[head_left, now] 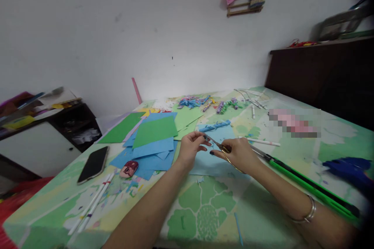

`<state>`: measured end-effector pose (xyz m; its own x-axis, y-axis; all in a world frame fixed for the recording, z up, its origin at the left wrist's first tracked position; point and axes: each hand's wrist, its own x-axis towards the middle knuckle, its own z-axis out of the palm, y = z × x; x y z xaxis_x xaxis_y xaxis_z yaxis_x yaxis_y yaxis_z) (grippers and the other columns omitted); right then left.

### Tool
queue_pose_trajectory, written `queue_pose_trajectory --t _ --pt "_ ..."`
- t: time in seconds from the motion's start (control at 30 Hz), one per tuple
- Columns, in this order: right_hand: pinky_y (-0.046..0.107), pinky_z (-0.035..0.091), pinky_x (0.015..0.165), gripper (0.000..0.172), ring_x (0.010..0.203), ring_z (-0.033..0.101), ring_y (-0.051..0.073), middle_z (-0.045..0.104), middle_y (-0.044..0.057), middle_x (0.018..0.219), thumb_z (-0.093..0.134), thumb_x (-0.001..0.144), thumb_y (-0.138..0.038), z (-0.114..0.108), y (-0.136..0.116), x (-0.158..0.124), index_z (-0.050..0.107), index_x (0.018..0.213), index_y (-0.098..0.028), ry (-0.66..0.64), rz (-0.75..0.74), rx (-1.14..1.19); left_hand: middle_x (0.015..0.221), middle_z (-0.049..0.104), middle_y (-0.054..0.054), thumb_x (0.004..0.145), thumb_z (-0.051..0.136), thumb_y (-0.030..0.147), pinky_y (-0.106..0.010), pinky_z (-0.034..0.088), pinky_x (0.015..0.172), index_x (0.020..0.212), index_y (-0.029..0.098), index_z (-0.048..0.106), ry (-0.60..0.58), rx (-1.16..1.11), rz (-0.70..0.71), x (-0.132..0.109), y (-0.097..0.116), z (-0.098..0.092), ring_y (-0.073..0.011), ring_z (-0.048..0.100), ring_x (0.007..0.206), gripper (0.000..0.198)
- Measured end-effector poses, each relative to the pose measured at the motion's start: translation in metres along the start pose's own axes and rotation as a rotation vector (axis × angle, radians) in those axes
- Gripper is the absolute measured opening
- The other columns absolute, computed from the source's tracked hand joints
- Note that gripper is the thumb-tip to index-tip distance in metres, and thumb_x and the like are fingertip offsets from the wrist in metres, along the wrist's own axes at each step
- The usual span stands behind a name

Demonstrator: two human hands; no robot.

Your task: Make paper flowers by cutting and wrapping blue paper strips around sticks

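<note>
- Table [204, 206]: covered in a green, tree-patterned cloth; the near edge and the right-hand corner are cut off by the frame.
- Forearms: both reach in from the bottom edge and converge at mid-table; the elbows are out of view.
- Coloured paper sheets [152, 136]: blue and green, fanned in an overlapping pile just left of the hands.
- Light blue sheet [210, 165]: lies flat directly beneath both hands, partly hidden by them.
- Green-and-black rod [306, 183]: lies diagonally behind the right forearm; its kind cannot be made out and its far end runs into the dark frame edge.
- Dark blue object [347, 168]: at the far right, blurred and unidentifiable.
- Phone [93, 163]: face up with a dark screen, well left of the hands.
- Right hand [239, 155]: knuckles up, fingers closed through the handles of the scissors, with a bracelet [309, 212] on the wrist.
- Left hand [190, 147]: palm turned inward, wrist raised, thumb and fingertips drawn together in a pinch at the blade tips; whatever it pinches is too small to tell.
- Scissors [224, 149]: gold handles, blades angled up and left toward the left hand; how wide the blades are parted cannot be told. They are held above the light blue sheet at the table's middle.
- Rolled blue paper [214, 125]: just beyond the hands.
</note>
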<state>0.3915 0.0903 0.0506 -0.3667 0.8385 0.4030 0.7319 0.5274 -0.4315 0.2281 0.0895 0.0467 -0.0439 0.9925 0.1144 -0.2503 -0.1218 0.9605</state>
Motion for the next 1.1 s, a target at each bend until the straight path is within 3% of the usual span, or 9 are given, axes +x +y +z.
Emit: queue_pose_trajectory --t 0.43,1.1 --pt "0.022 0.020 0.045 0.046 0.043 0.027 0.008 0.042 -0.002 0.041 0.055 0.070 -0.054 -0.0005 0.0013 0.0007 0.045 0.044 -0.017 0.011 -0.012 -0.017 0.058 0.061 -0.001 0.063 0.065 0.020 -0.019 0.042 0.050 0.071 0.011 0.058 -0.004 -0.018 0.052 0.0047 -0.0056 -0.0017 -0.0092 0.057 0.052 0.014" --pt "0.023 0.019 0.045 0.047 0.043 0.029 0.008 0.042 -0.003 0.041 0.055 0.069 -0.055 0.0000 0.0048 0.0014 0.042 0.044 -0.017 0.014 -0.007 -0.019 0.062 0.062 0.000 0.061 0.070 0.026 -0.024 0.047 0.057 0.073 0.015 0.050 0.042 0.043 0.170 0.0023 0.0014 -0.0005 -0.0131 0.062 0.057 0.026"
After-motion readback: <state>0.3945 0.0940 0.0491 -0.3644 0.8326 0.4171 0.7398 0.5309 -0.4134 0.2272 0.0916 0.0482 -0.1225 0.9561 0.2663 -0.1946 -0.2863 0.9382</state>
